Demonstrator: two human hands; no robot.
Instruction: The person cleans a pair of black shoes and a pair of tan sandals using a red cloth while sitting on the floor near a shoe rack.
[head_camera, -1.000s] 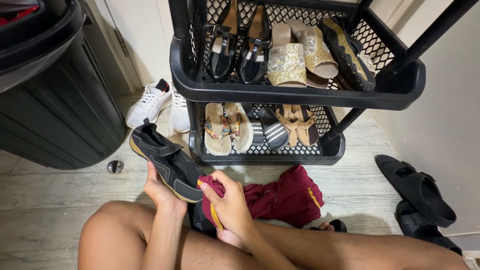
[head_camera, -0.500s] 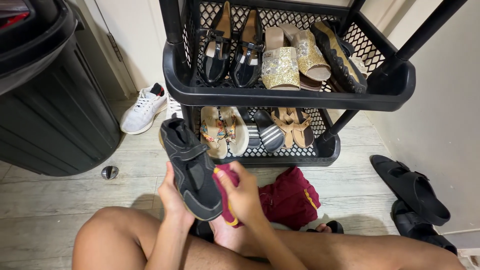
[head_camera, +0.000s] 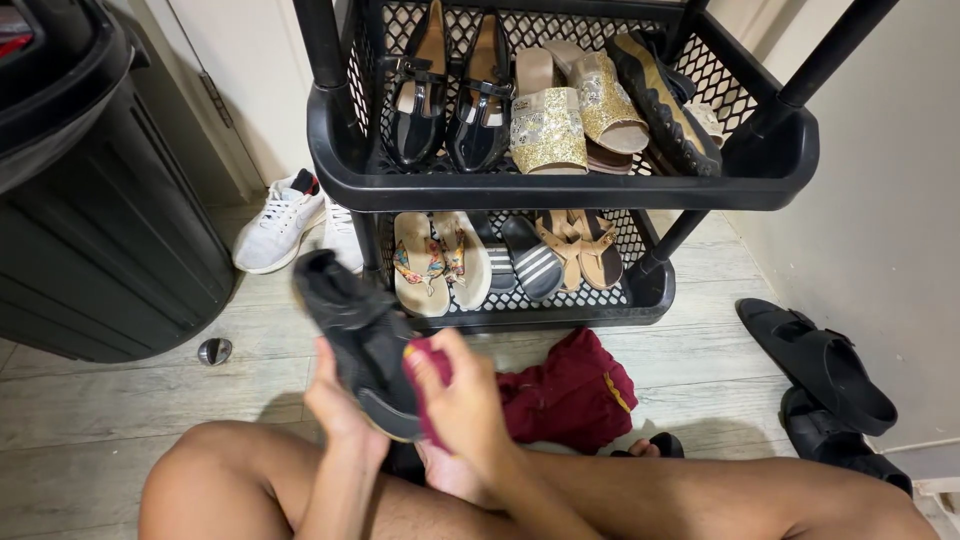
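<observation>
At lower centre, the left hand (head_camera: 335, 405) grasps a black sneaker (head_camera: 360, 335). The right hand (head_camera: 465, 400) presses a maroon cloth (head_camera: 425, 385) against it, fingers clenched on the cloth.

There is just one camera, and it sits on the person's head. It looks down and a bit forward, over the person's bare legs at the bottom of the picture. The left hand (head_camera: 335, 405) and the right hand (head_camera: 465, 405) are very close to it, low in the middle. Farther out, straight ahead, stands the black shoe rack (head_camera: 560, 185), seen from above so both shelves show. The wooden floor (head_camera: 120, 400) spreads out below. A dark bin (head_camera: 90, 230) fills the left side, and a pale wall (head_camera: 890, 200) runs along the right.
</observation>
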